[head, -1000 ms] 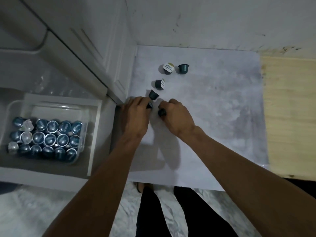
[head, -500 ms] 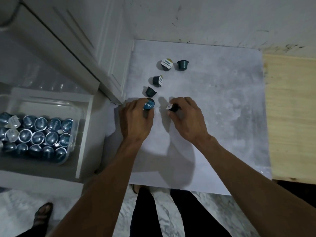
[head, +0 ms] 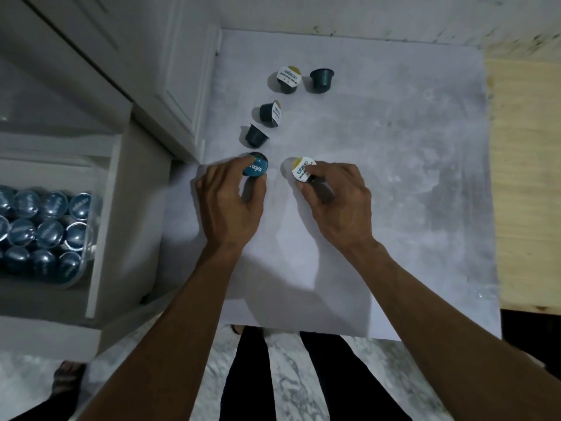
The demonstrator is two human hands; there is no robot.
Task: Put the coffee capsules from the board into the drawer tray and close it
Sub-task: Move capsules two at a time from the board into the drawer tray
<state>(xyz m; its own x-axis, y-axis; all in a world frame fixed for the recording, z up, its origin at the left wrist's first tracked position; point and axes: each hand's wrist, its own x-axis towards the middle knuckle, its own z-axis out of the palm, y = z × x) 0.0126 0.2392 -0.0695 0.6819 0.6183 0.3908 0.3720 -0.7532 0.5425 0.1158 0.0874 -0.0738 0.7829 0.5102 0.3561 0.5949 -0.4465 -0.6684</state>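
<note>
Capsules are now up off the board near its left edge — left hand pinches a blue-lidded capsule, right hand a white-lidded one. Four capsules remain farther back — tray trip next.

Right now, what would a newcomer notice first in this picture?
Two hands at the board's near left: the left hand pinches a blue-lidded capsule, the right hand a white-and-gold-lidded capsule. Four loose capsules curve away beyond them, and the drawer tray at far left is packed with blue capsules.
</note>
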